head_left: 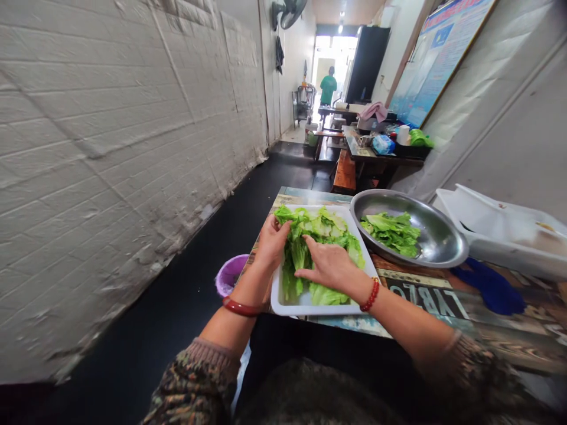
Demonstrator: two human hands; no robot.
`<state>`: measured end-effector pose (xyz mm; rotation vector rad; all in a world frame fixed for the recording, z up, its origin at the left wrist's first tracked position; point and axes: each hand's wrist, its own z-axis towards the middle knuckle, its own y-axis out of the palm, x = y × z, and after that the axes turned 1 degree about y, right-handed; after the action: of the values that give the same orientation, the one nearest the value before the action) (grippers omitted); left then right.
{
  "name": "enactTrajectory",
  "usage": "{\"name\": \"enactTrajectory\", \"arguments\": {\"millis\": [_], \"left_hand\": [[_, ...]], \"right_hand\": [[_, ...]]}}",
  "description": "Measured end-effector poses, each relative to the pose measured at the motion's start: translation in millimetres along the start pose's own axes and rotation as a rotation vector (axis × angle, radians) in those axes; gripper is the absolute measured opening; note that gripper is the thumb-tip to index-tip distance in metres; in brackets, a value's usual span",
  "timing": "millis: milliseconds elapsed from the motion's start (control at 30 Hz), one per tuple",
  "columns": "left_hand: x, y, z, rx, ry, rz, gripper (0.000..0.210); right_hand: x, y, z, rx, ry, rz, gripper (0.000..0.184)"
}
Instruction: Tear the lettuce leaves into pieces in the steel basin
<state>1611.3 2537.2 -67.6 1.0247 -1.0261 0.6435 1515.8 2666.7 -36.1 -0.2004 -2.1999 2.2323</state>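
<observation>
Lettuce leaves (332, 227) fill a white rectangular tray (316, 309) on the table in front of me. At the tray's far left corner, my left hand (272, 241) is closed on a lettuce leaf, thumb and fingers pinched together. My right hand (331, 265) hovers over or rests on the leaves in the middle, its thumb and fingers spread apart; whether it touches them I cannot tell. To the right of the tray, a wide steel bowl (445, 236) holds more lettuce (392, 231).
A blue glove or cloth (491, 287) lies right of the bowl, near a white plastic bin (509, 248). A purple bucket (230, 274) stands low at the table's left side. Farther back are a cluttered table (358, 147), an orange-brown bench (344, 172) and a person in green (328, 88).
</observation>
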Motion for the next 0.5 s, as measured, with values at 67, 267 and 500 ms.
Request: {"name": "enactTrajectory", "arguments": {"millis": [67, 267, 500], "left_hand": [[-0.1, 1.6, 0.5, -0.005, -0.019, 0.019, 0.033], [1.9, 8.2, 5.3, -0.003, -0.054, -0.044, 0.033], [-7.1, 14.3, 7.3, -0.015, -0.043, -0.134, 0.037]], "right_hand": [[1.2, 2.6, 4.5, 0.007, 0.024, -0.018, 0.064], [50.6, 6.8, 16.3, 0.117, 0.161, 0.271, 0.033], [19.5, -0.6, 11.5, 0.055, 0.037, 0.132, 0.064]]}}
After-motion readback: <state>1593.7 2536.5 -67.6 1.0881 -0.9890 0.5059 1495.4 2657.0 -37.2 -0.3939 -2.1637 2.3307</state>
